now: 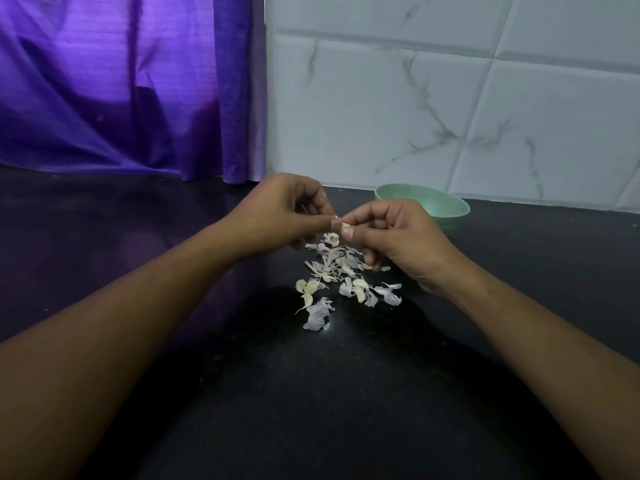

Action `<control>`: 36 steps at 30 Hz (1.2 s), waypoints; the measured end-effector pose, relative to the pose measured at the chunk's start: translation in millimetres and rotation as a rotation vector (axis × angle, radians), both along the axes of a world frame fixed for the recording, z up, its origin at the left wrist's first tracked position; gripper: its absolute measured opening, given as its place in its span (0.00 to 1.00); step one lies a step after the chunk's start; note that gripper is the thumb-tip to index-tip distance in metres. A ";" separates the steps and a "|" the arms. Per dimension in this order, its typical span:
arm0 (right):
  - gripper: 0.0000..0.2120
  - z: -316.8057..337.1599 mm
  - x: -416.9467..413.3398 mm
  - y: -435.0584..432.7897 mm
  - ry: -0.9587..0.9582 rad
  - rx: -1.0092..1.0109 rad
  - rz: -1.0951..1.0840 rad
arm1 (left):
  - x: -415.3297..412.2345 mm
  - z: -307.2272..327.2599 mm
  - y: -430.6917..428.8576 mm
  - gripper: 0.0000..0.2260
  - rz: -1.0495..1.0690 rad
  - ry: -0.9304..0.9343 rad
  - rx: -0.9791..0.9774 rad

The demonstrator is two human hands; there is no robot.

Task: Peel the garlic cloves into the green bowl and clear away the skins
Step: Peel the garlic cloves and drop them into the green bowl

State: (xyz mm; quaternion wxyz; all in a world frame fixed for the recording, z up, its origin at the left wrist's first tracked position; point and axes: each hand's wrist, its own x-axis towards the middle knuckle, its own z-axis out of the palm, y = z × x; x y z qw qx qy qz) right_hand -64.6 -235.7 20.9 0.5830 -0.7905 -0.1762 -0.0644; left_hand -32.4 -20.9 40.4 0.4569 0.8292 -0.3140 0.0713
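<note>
Black counter [485, 358], papery white garlic skins [333, 267]

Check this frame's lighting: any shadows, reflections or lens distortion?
Head view: dim, bluish light; a broad shadow darkens the glossy black countertop nearer than the papery white garlic skins; the purple satin curtain reflects on it; white marbled wall tiles bow.

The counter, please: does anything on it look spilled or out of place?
Only the skins: they lie scattered loose on the counter, with some cloves among them, in front of the bowl rather than in it. Nothing looks damaged.
</note>
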 end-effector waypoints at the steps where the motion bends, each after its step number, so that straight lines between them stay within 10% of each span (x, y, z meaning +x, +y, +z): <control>1: 0.07 0.5 -0.6 0.1 0.002 0.015 0.003 | 0.2 -0.3 -0.1 0.07 0.001 0.001 -0.006; 36: 0.04 7.0 -12.8 25.7 0.362 0.659 0.019 | -7.0 -9.6 -16.9 0.04 -0.172 0.158 -0.341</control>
